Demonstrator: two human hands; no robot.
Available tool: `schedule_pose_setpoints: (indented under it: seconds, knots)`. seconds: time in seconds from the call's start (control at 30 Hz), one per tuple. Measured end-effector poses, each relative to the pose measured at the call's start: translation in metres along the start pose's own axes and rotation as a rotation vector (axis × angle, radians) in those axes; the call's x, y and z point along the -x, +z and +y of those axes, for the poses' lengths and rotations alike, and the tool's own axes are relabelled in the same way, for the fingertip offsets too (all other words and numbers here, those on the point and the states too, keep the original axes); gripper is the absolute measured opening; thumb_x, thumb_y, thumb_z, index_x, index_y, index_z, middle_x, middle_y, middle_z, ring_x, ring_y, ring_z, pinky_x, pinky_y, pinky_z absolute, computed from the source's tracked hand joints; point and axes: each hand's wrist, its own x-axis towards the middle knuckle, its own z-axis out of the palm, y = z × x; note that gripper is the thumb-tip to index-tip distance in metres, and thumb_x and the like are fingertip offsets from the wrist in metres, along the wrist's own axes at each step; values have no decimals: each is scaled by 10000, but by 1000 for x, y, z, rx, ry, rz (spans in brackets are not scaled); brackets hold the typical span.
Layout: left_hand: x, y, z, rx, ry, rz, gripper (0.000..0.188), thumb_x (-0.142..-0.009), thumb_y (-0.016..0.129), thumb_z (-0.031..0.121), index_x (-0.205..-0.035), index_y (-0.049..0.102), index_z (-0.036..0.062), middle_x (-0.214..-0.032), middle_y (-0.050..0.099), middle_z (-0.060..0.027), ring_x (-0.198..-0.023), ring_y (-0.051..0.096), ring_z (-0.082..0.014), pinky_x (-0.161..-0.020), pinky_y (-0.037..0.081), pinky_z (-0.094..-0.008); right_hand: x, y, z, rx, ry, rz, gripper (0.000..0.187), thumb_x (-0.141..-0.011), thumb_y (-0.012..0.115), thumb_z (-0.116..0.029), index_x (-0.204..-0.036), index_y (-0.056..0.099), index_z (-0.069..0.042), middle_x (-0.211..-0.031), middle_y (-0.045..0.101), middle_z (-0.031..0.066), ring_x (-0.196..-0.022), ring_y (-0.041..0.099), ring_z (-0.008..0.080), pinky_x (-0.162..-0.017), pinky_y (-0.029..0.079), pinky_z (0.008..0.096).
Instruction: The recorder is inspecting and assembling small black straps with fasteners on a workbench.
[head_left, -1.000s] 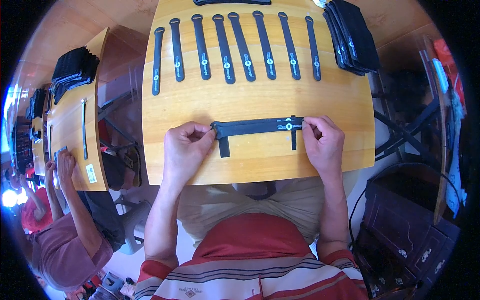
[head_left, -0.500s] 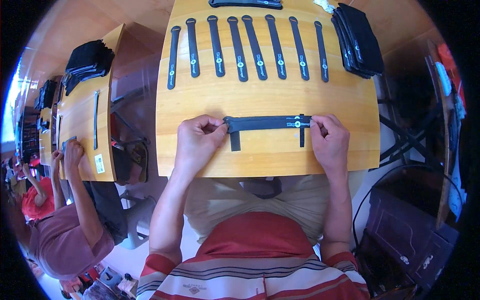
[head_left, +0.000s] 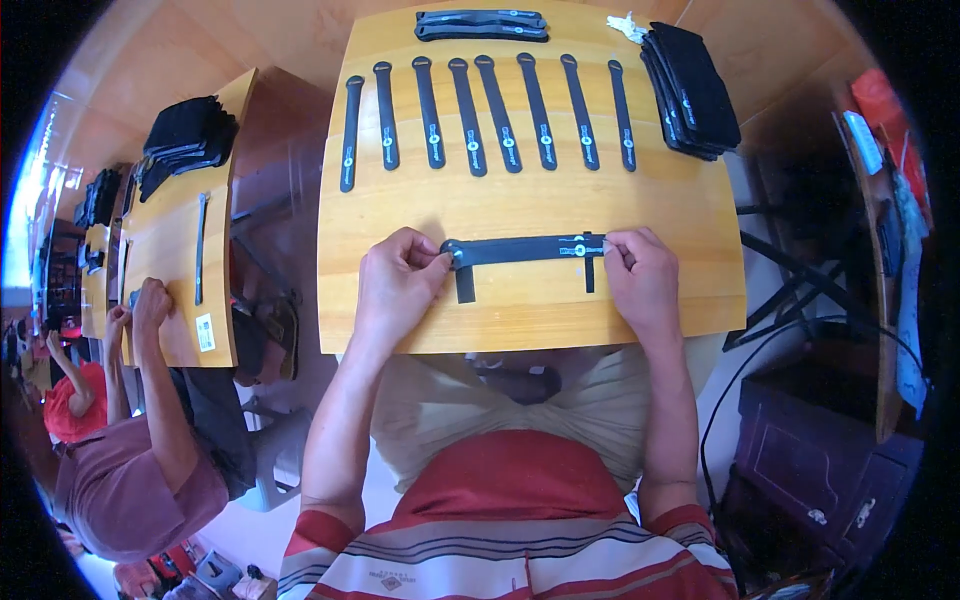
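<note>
A dark strap (head_left: 515, 249) with white lettering near its right end stretches level across the near part of the table. The fingers of my left hand (head_left: 398, 288) are closed on its rounded left end. At the other end, my right hand (head_left: 645, 283) pinches the strap between thumb and curled fingers. Below the strap show a short black strip (head_left: 466, 284) by the left end and a narrower black strip (head_left: 590, 276) by the right. Whether these strips touch the strap is unclear. Several similar straps (head_left: 432, 118) lie in a row farther back, rounded holed ends away from me.
The wooden table (head_left: 530, 320) holds a bundle of dark straps (head_left: 482, 25) at its far edge and a stack of black straps (head_left: 692, 90) at far right, beside a crumpled white scrap (head_left: 627, 27). Left, another person (head_left: 140, 465) works at a second table (head_left: 180, 260). A dark cabinet (head_left: 815, 450) stands right.
The whole view has shifted slightly, showing more of the far table edge. Both hands keep their grip on the strap, with little visible movement against the table.
</note>
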Motion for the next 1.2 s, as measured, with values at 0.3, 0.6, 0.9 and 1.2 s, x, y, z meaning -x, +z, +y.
schedule_pose_setpoints:
  seconds: [0.3, 0.6, 0.9, 1.2]
  knots:
    - [9, 4, -2, -263, 154, 98, 91, -860, 755, 69, -866, 691, 4, -716, 692, -125, -647, 691, -240, -613, 523, -367, 0, 4, 9, 0, -61, 32, 67, -871, 665, -31, -901, 704, 15, -879, 686, 185, -812, 680, 364, -745, 539, 443]
    - [33, 21, 6, -887, 532, 238, 191, -918, 693, 133, -1086, 724, 49, -1037, 671, -107, -920, 686, -288, -750, 583, -433, 0, 3, 10, -5, -74, 30, 54, -872, 671, -31, -893, 704, 8, -873, 682, 190, -820, 677, 371, -743, 537, 452]
    - [47, 53, 3, -1009, 736, 77, 618, -991, 633, 445, -1356, 613, -53, -1502, 538, -207, -1434, 473, -356, -1205, 329, -518, 3, 2, 9, 94, -110, 33, 94, -885, 669, -59, -941, 714, 1, -926, 683, 184, -853, 679, 371, -763, 558, 453]
    - [50, 46, -2, -994, 724, 32, 649, -1024, 570, 447, -1439, 537, -51, -1544, 494, -224, -1480, 426, -339, -1217, 292, -554, 28, 41, -51, 483, -502, -48, 315, -954, 623, -186, -1202, 683, -1, -1316, 638, 142, -1301, 563, 331, -1074, 465, 470]
